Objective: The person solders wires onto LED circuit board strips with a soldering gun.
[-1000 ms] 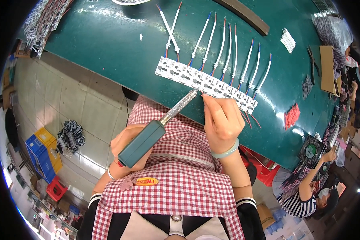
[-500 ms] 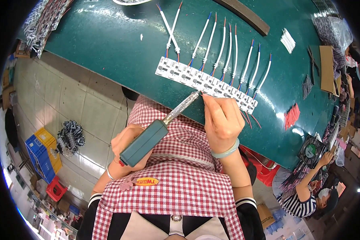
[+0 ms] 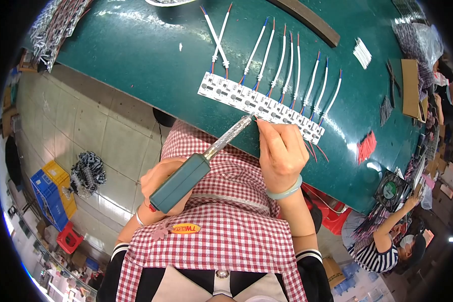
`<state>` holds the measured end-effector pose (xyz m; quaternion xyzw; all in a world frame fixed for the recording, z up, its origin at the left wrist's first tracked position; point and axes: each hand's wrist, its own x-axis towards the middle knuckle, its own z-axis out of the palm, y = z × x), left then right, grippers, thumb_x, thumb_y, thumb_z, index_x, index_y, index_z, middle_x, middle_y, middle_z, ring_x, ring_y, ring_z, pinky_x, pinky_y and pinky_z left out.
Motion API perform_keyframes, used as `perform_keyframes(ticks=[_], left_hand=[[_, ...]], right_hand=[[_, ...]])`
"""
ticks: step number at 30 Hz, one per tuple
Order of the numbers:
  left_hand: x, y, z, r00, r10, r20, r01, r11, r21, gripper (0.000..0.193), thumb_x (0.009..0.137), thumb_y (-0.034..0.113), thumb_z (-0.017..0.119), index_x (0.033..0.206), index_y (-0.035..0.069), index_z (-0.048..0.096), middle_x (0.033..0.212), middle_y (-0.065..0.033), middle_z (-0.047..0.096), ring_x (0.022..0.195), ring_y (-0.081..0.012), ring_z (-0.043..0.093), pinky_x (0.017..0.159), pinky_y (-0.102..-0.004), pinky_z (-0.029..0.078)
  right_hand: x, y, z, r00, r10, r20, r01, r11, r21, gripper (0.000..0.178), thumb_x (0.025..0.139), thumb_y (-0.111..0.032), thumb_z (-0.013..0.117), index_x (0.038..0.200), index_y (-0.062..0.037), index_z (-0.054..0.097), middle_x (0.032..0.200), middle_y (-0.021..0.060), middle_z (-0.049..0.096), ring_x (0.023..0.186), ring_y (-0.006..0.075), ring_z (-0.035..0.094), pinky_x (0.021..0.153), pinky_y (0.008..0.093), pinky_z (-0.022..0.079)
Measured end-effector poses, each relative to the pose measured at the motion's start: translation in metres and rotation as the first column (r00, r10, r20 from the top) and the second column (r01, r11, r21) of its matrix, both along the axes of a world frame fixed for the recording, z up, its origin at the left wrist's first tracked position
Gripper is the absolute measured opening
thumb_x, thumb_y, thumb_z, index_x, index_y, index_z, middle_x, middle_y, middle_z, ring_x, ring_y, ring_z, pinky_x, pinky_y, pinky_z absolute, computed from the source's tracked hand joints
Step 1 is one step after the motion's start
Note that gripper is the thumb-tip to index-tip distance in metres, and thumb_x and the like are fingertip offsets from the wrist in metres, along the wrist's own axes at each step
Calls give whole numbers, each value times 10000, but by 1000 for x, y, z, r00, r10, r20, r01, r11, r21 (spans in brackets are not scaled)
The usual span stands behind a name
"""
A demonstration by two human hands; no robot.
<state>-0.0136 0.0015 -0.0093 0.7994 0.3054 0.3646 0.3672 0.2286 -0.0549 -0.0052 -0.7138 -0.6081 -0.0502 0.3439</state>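
My left hand is closed around the dark green handle of a soldering iron. The iron's metal barrel slants up and right, its tip at the near edge of a white circuit board panel. Beside the tip, my right hand pinches a short red wire, mostly hidden by the fingers. White-sleeved cables with red and blue ends stick out from the panel's far edge. Past my right hand, several loose-ended red wires hang from the near edge.
On the green table lie a dark bar, white tubes, grey wires, red wires and tweezers. A cardboard box and a small fan stand right. A co-worker sits there.
The panel's left end has shifted slightly right and down, its cables with it. My right hand has moved a touch right; the iron's tip stays at the near edge.
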Motion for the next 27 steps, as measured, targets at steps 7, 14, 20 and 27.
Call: perform_keyframes(ticks=[7,14,20,27], left_hand=[[3,4,3,998,-45,-44,44,999,-19,148,766,-39,743,899,-73,686,859,-182,677,697,-265,692,587,-321,539],[-3,4,2,999,-45,-16,44,999,-14,164,765,-30,736,916,-62,683,828,-166,653,647,-253,649,540,-321,488],[-10,3,10,997,-30,-77,27,999,-40,247,779,6,743,1010,-50,678,892,-157,659,694,-258,650,605,-333,500],[-18,0,7,994,17,-109,-27,996,-90,273,779,37,741,1038,-30,687,935,-157,675,743,-253,658,676,-334,510]], right_hand=[[0,0,2,1000,-10,-25,10,1000,-14,248,731,55,753,965,-23,730,789,72,605,682,226,604,583,342,486],[0,0,0,999,-10,-35,10,1000,-9,253,728,60,750,963,-28,727,783,72,595,681,229,601,580,347,481],[0,0,2,999,-14,-32,13,1000,-18,251,723,61,749,956,-28,726,785,72,592,692,227,603,579,345,481],[-6,7,13,999,-28,-19,28,999,37,247,706,52,773,936,-26,724,779,69,590,710,236,596,598,353,473]])
